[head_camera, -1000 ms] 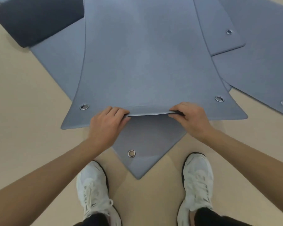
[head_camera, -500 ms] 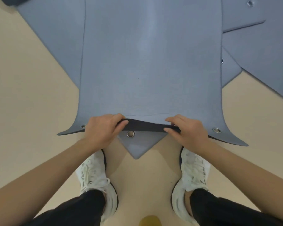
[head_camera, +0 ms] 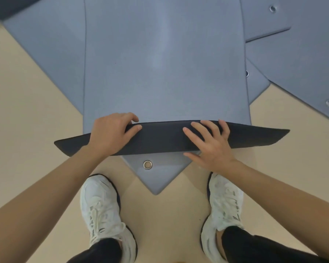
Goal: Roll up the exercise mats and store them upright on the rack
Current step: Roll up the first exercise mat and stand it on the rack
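head view: over the floor (head_camera: 27, 111), the top mat (head_camera: 163, 63) runs lengthwise straight away from me, its near edge (head_camera: 160, 139) flipped dark side up across my reach. my left hand (head_camera: 110, 131) curls round that fold; my right hand (head_camera: 211, 145) presses it flat-fingered, gripping nothing. the mat's far end is cut off, and no rack is in sight.

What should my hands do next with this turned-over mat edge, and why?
Probably tuck the dark flap forward onto the top mat to start a tight first turn. It is only a flat fold, not yet a roll; your left hand grips its far edge and your right hand lies flat on it, both placed to push it over.
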Demonstrator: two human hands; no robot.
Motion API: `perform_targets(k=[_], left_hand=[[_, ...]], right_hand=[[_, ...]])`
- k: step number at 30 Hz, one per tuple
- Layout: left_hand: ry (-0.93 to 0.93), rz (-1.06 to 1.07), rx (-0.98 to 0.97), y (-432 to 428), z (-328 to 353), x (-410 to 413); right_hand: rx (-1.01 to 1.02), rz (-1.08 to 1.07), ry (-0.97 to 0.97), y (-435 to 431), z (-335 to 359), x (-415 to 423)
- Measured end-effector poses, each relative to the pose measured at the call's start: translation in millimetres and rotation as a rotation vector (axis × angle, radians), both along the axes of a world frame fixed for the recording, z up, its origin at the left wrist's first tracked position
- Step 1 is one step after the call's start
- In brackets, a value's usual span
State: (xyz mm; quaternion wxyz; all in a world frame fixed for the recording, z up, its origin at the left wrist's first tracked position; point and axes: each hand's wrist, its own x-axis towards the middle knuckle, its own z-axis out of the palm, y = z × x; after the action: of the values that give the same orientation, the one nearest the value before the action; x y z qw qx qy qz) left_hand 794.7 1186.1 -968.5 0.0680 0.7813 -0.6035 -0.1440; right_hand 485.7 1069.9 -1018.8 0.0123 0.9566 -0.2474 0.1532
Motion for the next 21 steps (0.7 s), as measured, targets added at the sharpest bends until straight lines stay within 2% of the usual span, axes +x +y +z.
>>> perform_targets(k=[4,6,8,12,17,21], left_hand=[[-0.205,-0.070,-0.224,13.6,1.4,-17.4],[-0.232,-0.081,-0.302,21.3,1.8,-37.6],[-0.218,-0.125,-0.248,29.0,-2.7,-55.3],[-0.192,-0.118,0.052,35.5,-24.9,-60.6],[-0.178,-0.184,0.072,17.4,-39.2,-34.2],[-0.202,-0.258,0.071,8.4,-45.5,-21.4]], right_hand=[[0.153,0.069,-0.001,-23.7,-5.6,7.6],[0.283,0.092,0.044,-33.8,-6.7,12.5],[0.418,0.079,0.090,-44.1,-7.9,17.6],[0.562,0.052,0.185,-55.9,-9.4,23.9],[0.490,0.020,0.232,-48.0,-3.2,22.1],[0.360,0.045,0.377,-38.0,-2.8,15.4]])
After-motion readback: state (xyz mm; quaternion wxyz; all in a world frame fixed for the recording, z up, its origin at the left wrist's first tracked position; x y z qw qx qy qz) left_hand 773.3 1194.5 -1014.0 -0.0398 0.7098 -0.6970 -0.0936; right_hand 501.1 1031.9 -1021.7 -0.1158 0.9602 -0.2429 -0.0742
